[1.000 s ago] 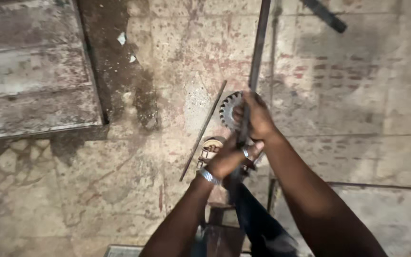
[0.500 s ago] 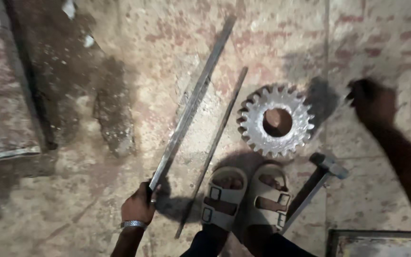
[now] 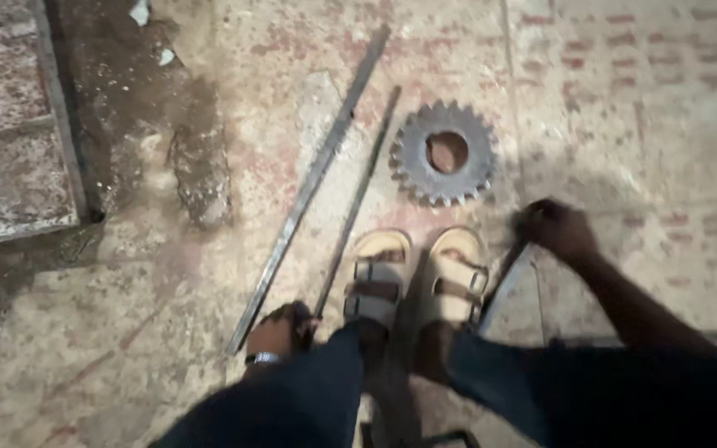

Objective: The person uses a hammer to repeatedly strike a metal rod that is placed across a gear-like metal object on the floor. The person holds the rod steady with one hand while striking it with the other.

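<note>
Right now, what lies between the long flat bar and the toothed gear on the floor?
In the head view, a thinner metal rod lies between the flat bar and the gear.

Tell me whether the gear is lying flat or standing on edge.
Flat: the gear shows its full toothed ring and centre hole, resting on the floor.

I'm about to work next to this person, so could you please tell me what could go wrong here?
1. The feet wear open sandals; the heavy toothed gear lying just ahead of the toes could hurt them if lifted and dropped.
2. The left hand is at the near ends of two long metal bars on the floor; a swung far end might strike someone.
3. The right hand is blurred, so its grip on the tool may be unsure.
</note>
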